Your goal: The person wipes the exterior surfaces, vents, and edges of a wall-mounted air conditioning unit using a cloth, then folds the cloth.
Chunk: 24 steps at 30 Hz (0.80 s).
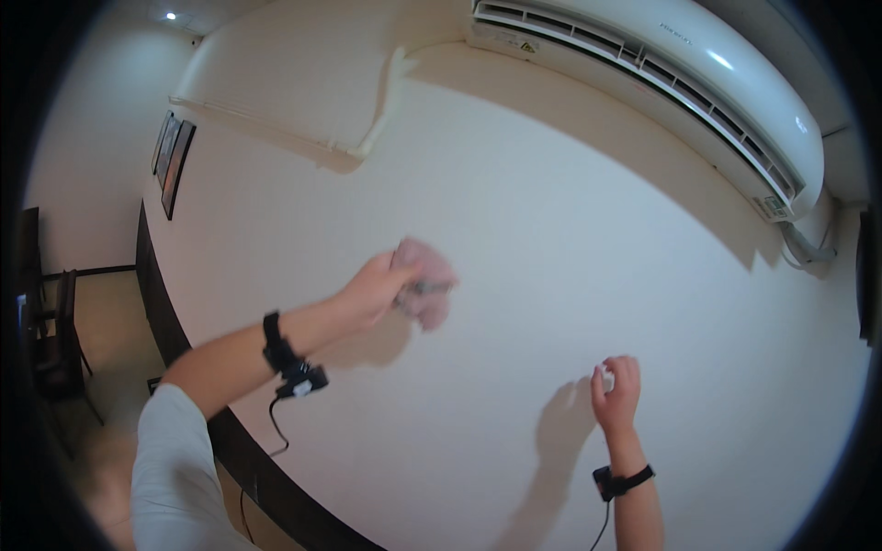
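Note:
My left hand [372,286] is shut on a pink cloth [427,268], which looks bunched and a little blurred. Behind it stretches a white wall [496,206]; whether the cloth touches this surface is unclear. Lower and to the right, my right hand [618,396] is raised before the same wall, its fingers curled towards the thumb. A pale spot shows between those fingers, and I cannot tell whether it is a small held thing or the wall behind. Each wrist bears a black strap with a small device and a cable.
A white wall-mounted air conditioner [648,62] hangs at the upper right. A pale pipe cover [382,117] runs along the upper wall. Framed pictures [176,165] hang at the left, above a dark baseboard [275,489]. Dark chairs [62,344] stand at the far left.

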Available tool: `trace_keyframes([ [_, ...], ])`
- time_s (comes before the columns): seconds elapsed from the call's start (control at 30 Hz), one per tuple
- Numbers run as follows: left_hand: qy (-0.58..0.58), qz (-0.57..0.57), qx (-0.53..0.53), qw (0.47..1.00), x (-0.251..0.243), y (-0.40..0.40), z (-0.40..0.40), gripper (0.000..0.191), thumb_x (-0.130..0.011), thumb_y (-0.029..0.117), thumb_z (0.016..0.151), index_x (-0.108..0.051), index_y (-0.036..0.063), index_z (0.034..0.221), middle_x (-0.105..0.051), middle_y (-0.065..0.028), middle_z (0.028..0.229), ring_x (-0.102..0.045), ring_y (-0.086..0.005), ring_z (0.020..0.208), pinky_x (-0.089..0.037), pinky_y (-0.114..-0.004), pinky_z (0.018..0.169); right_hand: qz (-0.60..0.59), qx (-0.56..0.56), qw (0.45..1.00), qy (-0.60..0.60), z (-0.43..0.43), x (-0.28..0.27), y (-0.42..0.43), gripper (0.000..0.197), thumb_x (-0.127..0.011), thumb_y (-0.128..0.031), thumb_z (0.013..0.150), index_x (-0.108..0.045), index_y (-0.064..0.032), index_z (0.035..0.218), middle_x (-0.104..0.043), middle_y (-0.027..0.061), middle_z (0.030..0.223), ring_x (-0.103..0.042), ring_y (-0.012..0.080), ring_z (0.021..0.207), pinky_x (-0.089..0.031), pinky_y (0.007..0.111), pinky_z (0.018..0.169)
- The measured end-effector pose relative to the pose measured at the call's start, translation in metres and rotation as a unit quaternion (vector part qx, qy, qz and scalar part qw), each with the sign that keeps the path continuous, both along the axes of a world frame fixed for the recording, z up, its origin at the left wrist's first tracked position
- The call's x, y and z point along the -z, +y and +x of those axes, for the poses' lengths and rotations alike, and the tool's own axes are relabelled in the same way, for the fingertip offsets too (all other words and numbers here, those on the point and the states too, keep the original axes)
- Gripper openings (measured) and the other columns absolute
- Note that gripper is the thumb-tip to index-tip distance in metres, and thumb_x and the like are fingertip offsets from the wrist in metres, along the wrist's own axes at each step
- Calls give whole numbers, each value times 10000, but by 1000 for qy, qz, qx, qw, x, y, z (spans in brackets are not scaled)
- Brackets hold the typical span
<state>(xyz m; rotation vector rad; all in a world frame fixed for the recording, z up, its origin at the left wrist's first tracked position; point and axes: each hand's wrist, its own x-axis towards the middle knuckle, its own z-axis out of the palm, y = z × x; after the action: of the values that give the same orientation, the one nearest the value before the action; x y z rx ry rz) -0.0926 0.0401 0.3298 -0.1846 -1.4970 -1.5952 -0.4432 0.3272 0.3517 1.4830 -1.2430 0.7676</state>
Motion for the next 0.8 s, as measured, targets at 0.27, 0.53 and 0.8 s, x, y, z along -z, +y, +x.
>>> trace_keyframes([
  [0.27, 35, 36, -158, 986, -261, -43, -39, 243, -448, -7, 973, -583, -124, 1137, -656, -252, 1073, -679, -343, 976, -589, -456, 802, -19, 41, 989, 141, -56, -74, -6, 151, -658, 43, 778, -541, -28, 841, -524, 132, 811, -505, 337, 776, -430, 443, 669],
  [0.53, 231, -41, -387, 892, -425, -46, -101, 509, -495, 47, 948, -386, 46, 1445, -431, -194, 1517, -442, -366, 1394, -415, -476, 1132, -32, 66, 982, 174, -57, -74, -4, 117, -638, -43, 802, -527, -37, 764, -486, 112, 757, -473, 313, 723, -418, 424, 636],
  [0.8, 159, -237, -373, 883, -451, 48, -223, 637, -509, 31, 899, -350, 26, 1516, -440, -188, 1502, -469, -264, 1310, -332, -384, 1173, -34, 85, 983, 161, -64, -74, 2, 133, -641, -51, 794, -511, -38, 768, -476, 114, 766, -467, 316, 723, -416, 429, 641],
])
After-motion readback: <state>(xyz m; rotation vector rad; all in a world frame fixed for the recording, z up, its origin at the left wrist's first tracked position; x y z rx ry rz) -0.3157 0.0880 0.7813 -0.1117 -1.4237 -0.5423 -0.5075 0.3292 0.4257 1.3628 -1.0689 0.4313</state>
